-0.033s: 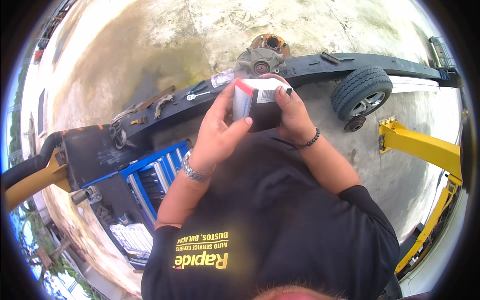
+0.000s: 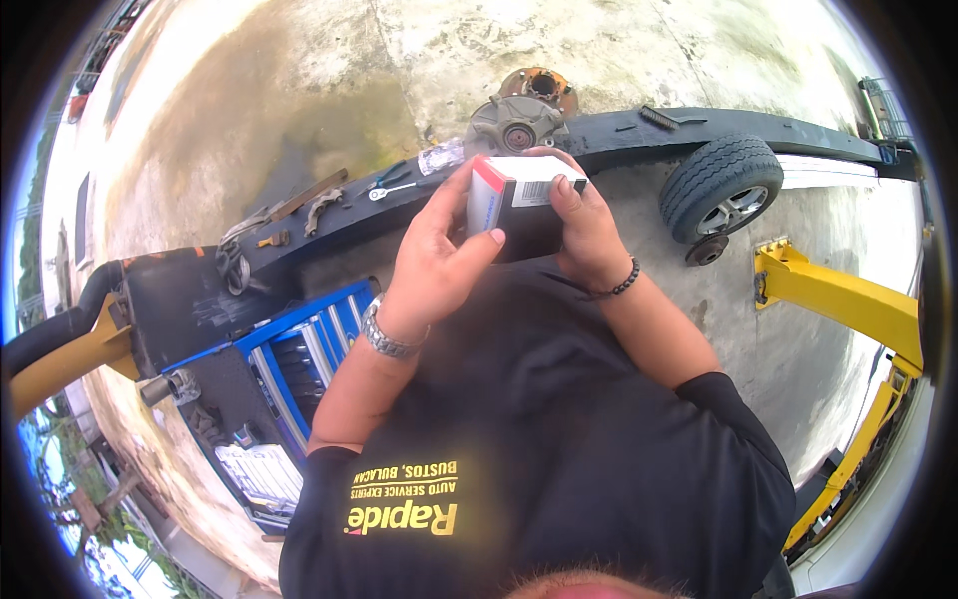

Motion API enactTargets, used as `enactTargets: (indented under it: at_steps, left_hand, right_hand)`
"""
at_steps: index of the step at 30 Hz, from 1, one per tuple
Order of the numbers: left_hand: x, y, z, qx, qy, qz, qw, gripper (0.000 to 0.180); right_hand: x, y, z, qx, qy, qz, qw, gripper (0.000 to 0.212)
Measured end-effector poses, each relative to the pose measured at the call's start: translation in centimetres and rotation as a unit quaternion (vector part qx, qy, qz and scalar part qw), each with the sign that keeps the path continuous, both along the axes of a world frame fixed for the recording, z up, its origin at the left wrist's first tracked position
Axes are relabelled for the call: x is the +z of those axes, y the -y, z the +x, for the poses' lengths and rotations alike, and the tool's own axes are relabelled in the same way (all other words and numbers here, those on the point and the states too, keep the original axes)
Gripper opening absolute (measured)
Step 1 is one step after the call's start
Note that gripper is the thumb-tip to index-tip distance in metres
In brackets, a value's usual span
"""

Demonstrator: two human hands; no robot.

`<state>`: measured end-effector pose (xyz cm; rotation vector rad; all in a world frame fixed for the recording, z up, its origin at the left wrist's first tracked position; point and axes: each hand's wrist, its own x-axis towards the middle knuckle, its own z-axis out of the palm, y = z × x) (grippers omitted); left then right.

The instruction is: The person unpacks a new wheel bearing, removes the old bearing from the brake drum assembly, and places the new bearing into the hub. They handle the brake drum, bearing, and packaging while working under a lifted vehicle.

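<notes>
A small carton (image 2: 529,222) with black, white and red faces and a barcode label is held up in front of my chest. My left hand (image 2: 434,258) grips its left end, thumb along the near edge and fingers wrapped behind. On the other end my right hand (image 2: 591,232) is closed, its thumb pressed near the label's corner and its fingers mostly hidden behind the box. The contents of the carton cannot be seen. Just beyond it, a grey metal hub or brake part (image 2: 517,128) rests by the long dark beam (image 2: 619,135), with a rusty ring-shaped part (image 2: 542,86) behind.
A ratchet (image 2: 379,194), a clear plastic bag (image 2: 440,157) and several worn metal parts lie along the beam. At my left stands a blue tool cabinet (image 2: 261,336) with drawers pulled out. On the right are a wheel (image 2: 723,188) and a yellow lift arm (image 2: 838,293).
</notes>
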<state>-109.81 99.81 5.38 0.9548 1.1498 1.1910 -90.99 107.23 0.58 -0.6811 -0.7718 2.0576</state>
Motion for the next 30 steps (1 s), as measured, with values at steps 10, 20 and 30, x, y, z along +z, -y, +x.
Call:
enactTargets:
  at_steps: [10,20,30]
  left_hand:
    - [1.1,-13.3,9.3,-0.095,-0.248,-0.049,0.963,0.073]
    - [-0.6,-17.2,12.0,-0.109,-0.402,0.001,0.909,0.067]
    - [-0.8,-18.7,9.4,-0.055,-0.355,0.156,0.920,0.041]
  right_hand:
    - [-1.7,-11.0,11.0,-0.016,0.021,-0.076,0.997,0.050]
    - [-3.6,-13.4,12.6,-0.073,0.155,0.044,0.984,0.061]
    - [-3.9,-14.0,13.0,-0.057,-0.118,-0.197,0.972,0.082]
